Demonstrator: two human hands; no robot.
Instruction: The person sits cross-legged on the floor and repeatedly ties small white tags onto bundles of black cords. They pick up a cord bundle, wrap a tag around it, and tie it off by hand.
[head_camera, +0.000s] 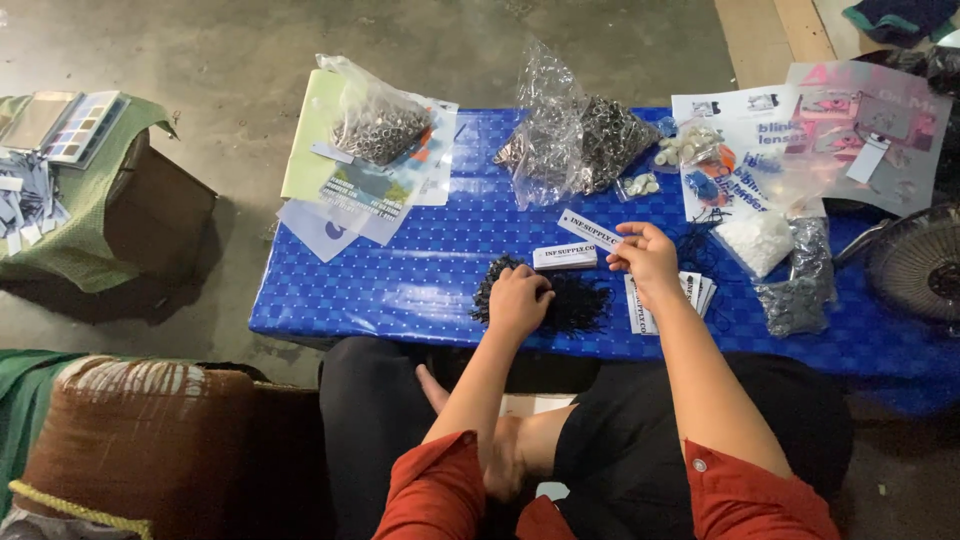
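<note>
Sorting at the near edge of a crowded blue table

Sitting cross-legged before a low blue table (420, 290), both hands near its front edge. Left hand (518, 300) curled, knuckles up, resting on a heap of black cords (580, 300); cannot tell whether any cord is pinched, fingers turned under. Right hand (648, 258) half closed, thumb and fingertips pinching the end of one white card strip (588, 227), held tilted above the cloth. Second white strip (565, 257) lying flat between the two hands, just beside the heap. Small stack of white cards (695, 292) under and right of the right wrist, close to the front edge.

Open room: bare blue cloth left of the heap, running to the left corner; little free space on the right.

Along the back edge, two clear bags of metal rings: one (378, 128) on printed sheets (360, 190) overhanging the left rear corner, one (590, 145) at centre. Further right, a smaller bag of white pieces (758, 240) and a bag of grey metal parts (795, 290). Fan grille (915, 265) crowding the right end
</note>
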